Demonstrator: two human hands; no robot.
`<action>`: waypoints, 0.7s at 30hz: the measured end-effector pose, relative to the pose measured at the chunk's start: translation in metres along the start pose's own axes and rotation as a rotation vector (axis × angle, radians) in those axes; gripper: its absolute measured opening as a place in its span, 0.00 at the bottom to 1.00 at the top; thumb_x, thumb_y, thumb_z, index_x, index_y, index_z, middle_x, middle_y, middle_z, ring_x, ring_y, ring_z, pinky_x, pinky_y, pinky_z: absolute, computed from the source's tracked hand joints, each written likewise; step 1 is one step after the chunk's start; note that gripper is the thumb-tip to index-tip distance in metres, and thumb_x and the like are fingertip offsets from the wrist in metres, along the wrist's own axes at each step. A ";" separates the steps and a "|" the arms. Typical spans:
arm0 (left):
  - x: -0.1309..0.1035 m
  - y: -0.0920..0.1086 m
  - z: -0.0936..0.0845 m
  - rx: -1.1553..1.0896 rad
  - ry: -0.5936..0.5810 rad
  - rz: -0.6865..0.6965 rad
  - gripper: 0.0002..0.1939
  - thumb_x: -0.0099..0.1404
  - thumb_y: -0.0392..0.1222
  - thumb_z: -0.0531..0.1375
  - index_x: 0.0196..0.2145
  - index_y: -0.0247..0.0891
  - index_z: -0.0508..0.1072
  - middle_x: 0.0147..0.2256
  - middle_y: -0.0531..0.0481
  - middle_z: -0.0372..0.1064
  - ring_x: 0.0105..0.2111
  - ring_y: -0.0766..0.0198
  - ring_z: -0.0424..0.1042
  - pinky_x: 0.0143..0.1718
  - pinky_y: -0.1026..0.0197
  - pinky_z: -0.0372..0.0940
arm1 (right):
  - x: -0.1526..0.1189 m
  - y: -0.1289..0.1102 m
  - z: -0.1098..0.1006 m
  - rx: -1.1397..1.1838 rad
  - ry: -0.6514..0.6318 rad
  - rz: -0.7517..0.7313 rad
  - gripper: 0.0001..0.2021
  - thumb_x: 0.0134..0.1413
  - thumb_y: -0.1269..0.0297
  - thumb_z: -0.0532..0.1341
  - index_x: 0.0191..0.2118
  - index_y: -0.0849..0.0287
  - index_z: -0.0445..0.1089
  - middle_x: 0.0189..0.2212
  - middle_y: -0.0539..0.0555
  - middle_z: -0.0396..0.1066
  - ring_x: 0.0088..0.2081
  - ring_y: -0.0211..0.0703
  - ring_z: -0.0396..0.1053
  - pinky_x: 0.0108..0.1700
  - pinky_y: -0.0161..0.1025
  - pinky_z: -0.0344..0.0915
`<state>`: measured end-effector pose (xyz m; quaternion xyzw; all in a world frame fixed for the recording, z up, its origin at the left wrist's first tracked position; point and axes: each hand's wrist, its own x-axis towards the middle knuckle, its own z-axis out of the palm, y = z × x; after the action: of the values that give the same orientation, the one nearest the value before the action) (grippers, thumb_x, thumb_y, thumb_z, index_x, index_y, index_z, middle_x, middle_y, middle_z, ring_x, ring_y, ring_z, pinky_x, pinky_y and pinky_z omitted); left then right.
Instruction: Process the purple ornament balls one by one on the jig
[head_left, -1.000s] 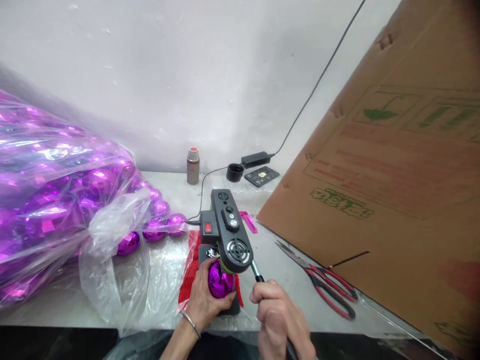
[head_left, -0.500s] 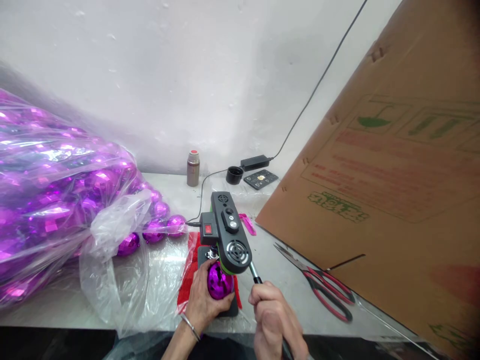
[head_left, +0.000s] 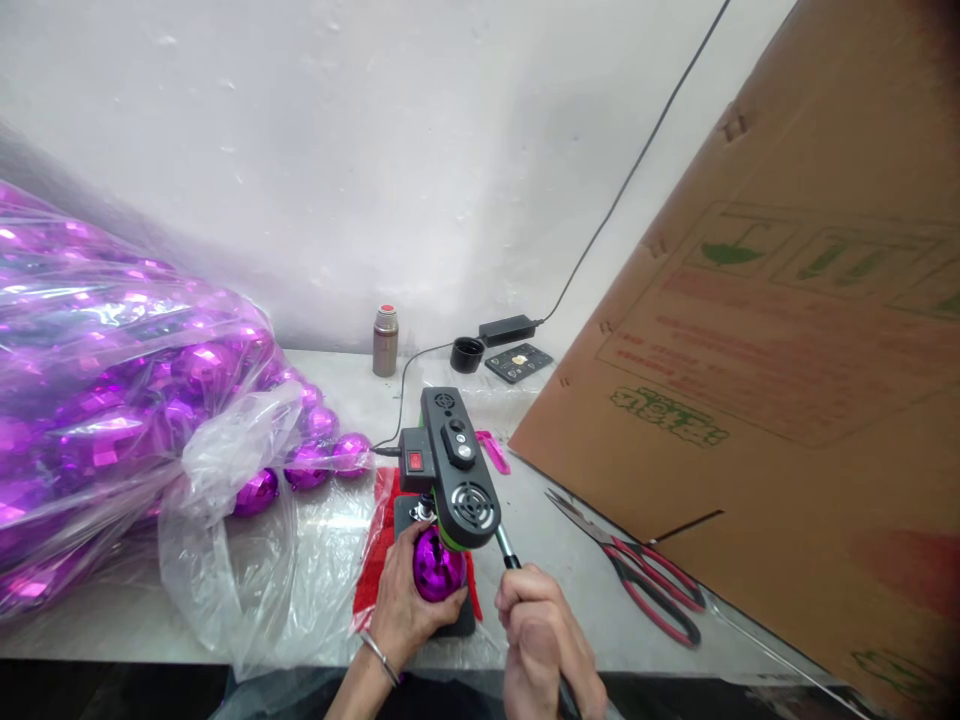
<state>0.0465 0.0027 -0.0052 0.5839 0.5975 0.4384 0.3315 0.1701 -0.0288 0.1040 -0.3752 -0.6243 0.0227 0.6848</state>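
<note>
My left hand [head_left: 409, 592] is closed round a shiny purple ball ornament [head_left: 438, 568], with thumb and fingers on either side of it. The ball sits under the front end of a black device [head_left: 460, 465] with round vents and a red switch. My right hand [head_left: 549, 630] grips a lever handle [head_left: 508, 548], a metal rod with a black grip that reaches to the device's front right. Beneath the device lie a dark base plate [head_left: 465, 622] and a red cloth [head_left: 369, 590]. Whether the ball touches the device's underside is hidden.
A clear plastic bag [head_left: 112, 400] full of purple balls fills the left, several loose balls [head_left: 351, 455] by its mouth. Scissors [head_left: 645, 575] lie right, before a large cardboard box [head_left: 750, 350]. Behind stand a flask [head_left: 385, 342], black cup [head_left: 467, 353] and power adapter [head_left: 507, 330].
The camera view has shifted very slightly. Both hands keep their grips, and the ball and device stay in the same places relative to each other.
</note>
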 end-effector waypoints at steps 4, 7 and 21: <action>0.001 0.000 0.000 -0.007 -0.004 0.007 0.39 0.45 0.45 0.73 0.57 0.38 0.74 0.51 0.37 0.81 0.52 0.38 0.81 0.56 0.34 0.76 | -0.001 0.001 0.002 0.016 0.015 0.013 0.19 0.77 0.66 0.52 0.28 0.55 0.60 0.26 0.48 0.65 0.26 0.35 0.62 0.30 0.36 0.61; 0.001 0.000 0.001 -0.012 0.000 0.001 0.39 0.45 0.45 0.73 0.57 0.38 0.74 0.51 0.37 0.81 0.51 0.37 0.81 0.56 0.33 0.76 | -0.001 0.001 0.004 0.021 0.038 0.010 0.20 0.77 0.66 0.52 0.28 0.55 0.60 0.26 0.48 0.64 0.25 0.35 0.61 0.29 0.36 0.60; 0.001 0.005 -0.002 -0.005 -0.033 -0.020 0.40 0.46 0.45 0.72 0.58 0.37 0.73 0.51 0.35 0.80 0.51 0.37 0.80 0.56 0.32 0.75 | -0.009 0.007 0.011 0.108 0.090 0.013 0.20 0.75 0.71 0.51 0.27 0.56 0.60 0.25 0.48 0.62 0.25 0.35 0.60 0.27 0.35 0.58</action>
<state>0.0472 0.0033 0.0005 0.5842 0.5966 0.4269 0.3472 0.1618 -0.0234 0.0920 -0.3423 -0.5884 0.0437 0.7313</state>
